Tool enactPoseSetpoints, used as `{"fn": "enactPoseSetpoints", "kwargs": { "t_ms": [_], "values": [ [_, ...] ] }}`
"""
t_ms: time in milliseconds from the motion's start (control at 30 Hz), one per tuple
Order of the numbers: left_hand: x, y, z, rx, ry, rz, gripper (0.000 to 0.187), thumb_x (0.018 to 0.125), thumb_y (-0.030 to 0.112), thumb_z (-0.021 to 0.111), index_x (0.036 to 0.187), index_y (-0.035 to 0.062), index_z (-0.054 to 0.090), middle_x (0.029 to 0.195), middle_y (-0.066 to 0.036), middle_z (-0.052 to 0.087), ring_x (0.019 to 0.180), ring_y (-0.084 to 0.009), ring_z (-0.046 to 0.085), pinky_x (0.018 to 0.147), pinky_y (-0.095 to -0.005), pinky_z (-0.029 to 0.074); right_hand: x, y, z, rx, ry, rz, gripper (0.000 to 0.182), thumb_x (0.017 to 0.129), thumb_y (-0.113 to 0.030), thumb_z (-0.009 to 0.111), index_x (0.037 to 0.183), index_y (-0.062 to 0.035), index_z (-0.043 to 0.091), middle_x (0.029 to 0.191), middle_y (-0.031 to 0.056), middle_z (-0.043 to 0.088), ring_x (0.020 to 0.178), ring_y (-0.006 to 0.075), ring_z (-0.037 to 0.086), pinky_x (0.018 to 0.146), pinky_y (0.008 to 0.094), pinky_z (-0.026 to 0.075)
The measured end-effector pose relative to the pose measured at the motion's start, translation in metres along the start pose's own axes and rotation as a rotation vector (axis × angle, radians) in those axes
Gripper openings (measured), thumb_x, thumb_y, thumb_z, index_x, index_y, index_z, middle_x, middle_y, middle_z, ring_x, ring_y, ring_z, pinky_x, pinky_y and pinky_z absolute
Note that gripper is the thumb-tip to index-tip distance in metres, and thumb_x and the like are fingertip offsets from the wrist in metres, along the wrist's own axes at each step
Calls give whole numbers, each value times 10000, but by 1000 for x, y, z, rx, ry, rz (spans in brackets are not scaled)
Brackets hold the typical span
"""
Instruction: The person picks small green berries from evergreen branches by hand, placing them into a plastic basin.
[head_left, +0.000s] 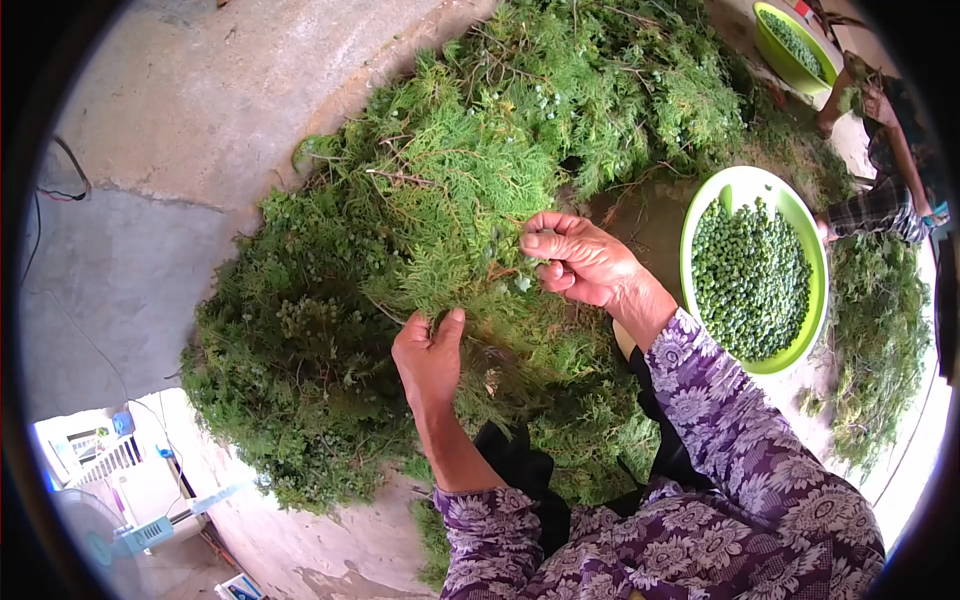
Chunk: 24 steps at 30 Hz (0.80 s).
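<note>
My left hand [428, 362] is closed at the lower edge of a feathery green cypress-like branch [450, 250], its thumb and fingers around the stem. Higher and to the right, my right hand [588, 262] pinches at the branch's right side, thumb against fingers; whatever lies between those fingertips is too small to make out. A small pale green cone [522, 283] shows just below the right fingers. Beneath both hands spreads a large heap of cut evergreen branches [320, 350], dotted with pale cones.
Right of my right forearm stands a green-rimmed basin [822, 290] holding many small green cones. A second green basin [790, 75] with cones is at the top right, near another person [885, 150]. More branches [875, 350] lie at right. A fan [95, 540] stands lower left.
</note>
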<state>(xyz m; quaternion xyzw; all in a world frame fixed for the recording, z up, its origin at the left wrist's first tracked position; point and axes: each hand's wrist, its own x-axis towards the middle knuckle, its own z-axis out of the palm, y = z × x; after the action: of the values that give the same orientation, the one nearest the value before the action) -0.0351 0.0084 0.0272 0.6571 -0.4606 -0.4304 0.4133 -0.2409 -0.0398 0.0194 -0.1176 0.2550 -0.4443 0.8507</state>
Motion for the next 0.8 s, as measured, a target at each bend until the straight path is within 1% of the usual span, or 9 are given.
{"fn": "enactPoseSetpoints", "kwargs": {
  "t_ms": [233,300,333,433,533,567,633,767,800],
  "values": [
    [-1,1,3,255,79,130,119,776,79,620,803,-22,564,618,23,475,587,-63,346,517,-219,333,-4,-6,3,2,37,49,153,751,-48,653,826,-50,520,674,1,529,434,33,395,348,156,269],
    [1,-3,-4,326,137,66,121,776,91,628,790,-11,566,633,25,485,588,-55,350,517,-219,334,-6,-11,-8,83,-122,40,103,754,-57,643,768,-51,541,651,2,530,422,28,390,318,154,254],
    [2,-5,-8,397,193,2,124,775,104,636,777,1,568,648,28,494,589,-47,355,517,-220,334,-9,-18,-13,111,-117,-29,90,752,-74,636,735,-51,552,637,11,530,409,29,381,301,153,248],
    [-1,-3,-15,258,217,6,118,777,84,620,815,-19,575,619,6,508,585,-59,347,507,-234,340,-11,-30,-26,340,-78,-39,103,773,-100,592,822,-30,535,717,89,550,465,71,452,336,154,326],
    [2,-10,-13,184,181,41,116,779,75,616,840,-19,587,661,12,542,603,-58,381,533,-228,359,-11,-20,-11,268,-33,18,98,778,-47,536,863,-11,505,825,140,558,620,170,569,400,205,450],
    [3,-10,-13,164,167,64,116,781,72,613,849,-19,590,675,15,548,612,-57,394,544,-225,365,-8,-17,-9,202,-34,26,123,777,-55,540,888,-15,504,852,137,557,650,175,572,406,205,453],
    [2,-9,-10,120,173,66,115,782,68,610,855,-20,592,686,17,553,622,-56,405,557,-221,371,-4,-12,-10,45,-31,29,144,767,-56,559,896,-31,503,869,104,569,651,145,550,389,182,376],
    [2,-5,-8,68,170,36,115,785,58,603,870,-18,596,711,14,567,640,-52,417,578,-214,379,-2,-4,3,-257,110,47,234,748,-63,624,948,-19,509,780,81,582,580,116,546,379,171,385],
    [2,-5,-7,69,169,34,115,785,58,603,870,-18,596,711,14,567,640,-52,417,578,-214,379,-1,-2,3,-334,90,60,342,737,-95,651,1024,-12,484,762,70,585,545,101,525,378,167,369]
  ]
}}
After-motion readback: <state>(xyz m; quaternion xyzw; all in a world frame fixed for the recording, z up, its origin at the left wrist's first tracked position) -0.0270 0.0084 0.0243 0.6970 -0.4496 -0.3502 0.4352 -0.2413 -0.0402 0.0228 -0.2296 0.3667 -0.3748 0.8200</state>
